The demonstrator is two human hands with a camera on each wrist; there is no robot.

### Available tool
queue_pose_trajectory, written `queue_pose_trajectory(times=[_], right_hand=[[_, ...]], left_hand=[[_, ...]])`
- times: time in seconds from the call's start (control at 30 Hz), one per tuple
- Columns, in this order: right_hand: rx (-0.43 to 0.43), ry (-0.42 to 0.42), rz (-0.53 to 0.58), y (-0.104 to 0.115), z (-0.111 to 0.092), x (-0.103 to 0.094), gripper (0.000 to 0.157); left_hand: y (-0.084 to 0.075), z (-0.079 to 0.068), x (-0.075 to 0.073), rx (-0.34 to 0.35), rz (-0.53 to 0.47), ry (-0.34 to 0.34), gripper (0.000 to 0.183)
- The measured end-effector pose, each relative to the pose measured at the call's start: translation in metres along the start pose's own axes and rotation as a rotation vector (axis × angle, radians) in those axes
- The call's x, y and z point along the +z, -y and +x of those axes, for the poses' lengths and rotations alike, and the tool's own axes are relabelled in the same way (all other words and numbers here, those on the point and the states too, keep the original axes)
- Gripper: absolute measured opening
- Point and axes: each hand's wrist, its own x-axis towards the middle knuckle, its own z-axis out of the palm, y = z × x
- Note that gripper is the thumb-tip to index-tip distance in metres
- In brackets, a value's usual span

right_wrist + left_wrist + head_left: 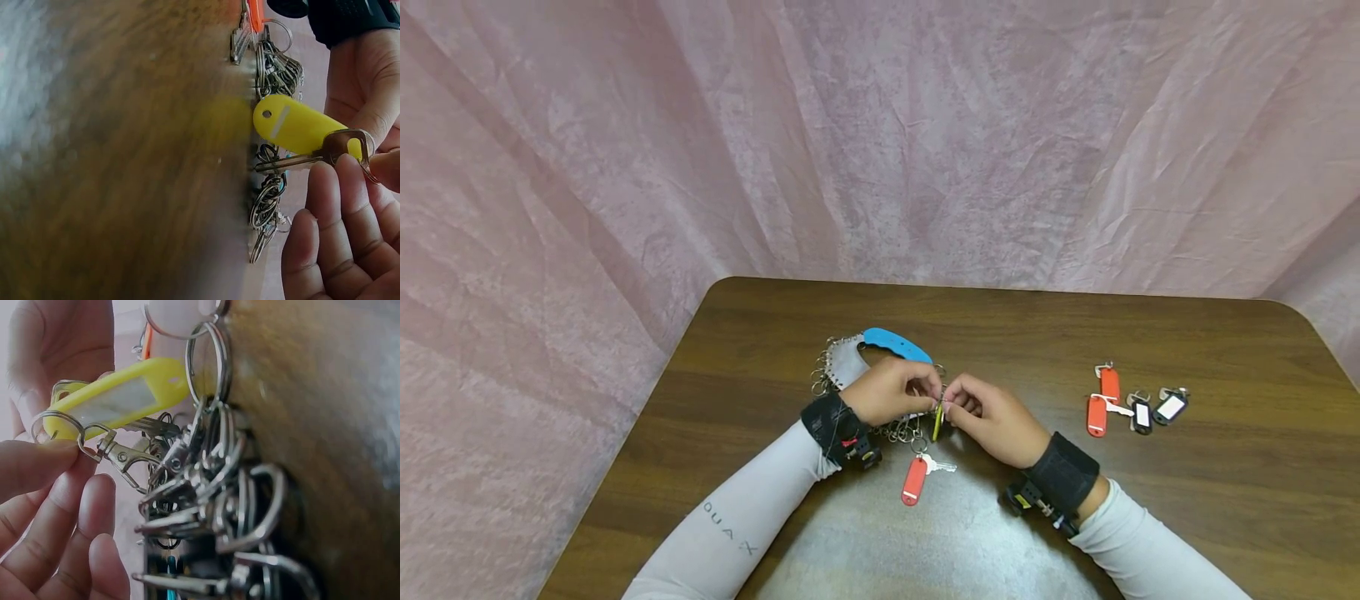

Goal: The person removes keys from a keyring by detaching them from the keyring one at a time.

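A yellow key tag hangs between my two hands, its white label facing the left wrist view. A silver key shares the tag's small split ring. With thumb and fingertips, my left hand pinches at this ring, next to a small swivel clasp. My right hand grips the key's head and ring end from the other side. Beneath the left hand lies a large metal key holder with a blue handle; clasps and rings line its edge, partly hidden by the hand.
A red tag with a silver key lies at the holder's near side. To the right on the wooden table are two more red tags and two black tags with keys. A pink curtain hangs behind.
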Motion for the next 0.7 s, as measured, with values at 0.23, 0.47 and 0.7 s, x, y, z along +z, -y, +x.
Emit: queue_pose_trajectory(times=[0.23, 0.47, 0.7], right_hand=[[-0.011, 0.02, 0.009, -0.0005, -0.0014, 0.0016, 0.005], [-0.013, 0.01, 0.016, 0.0022, -0.0023, 0.0007, 0.007], [-0.025, -0.012, -0.004, 0.0029, -0.0023, 0.0018, 0.005]], left_hand=[[-0.001, -0.0009, 0.0016, 0.002, -0.011, 0.01, 0.009], [-0.0009, -0.0013, 0.0019, -0.028, 0.002, 0.002, 0.009], [-0.0008, -0.0016, 0.0015, -0.011, 0.0, -0.004, 0.009]])
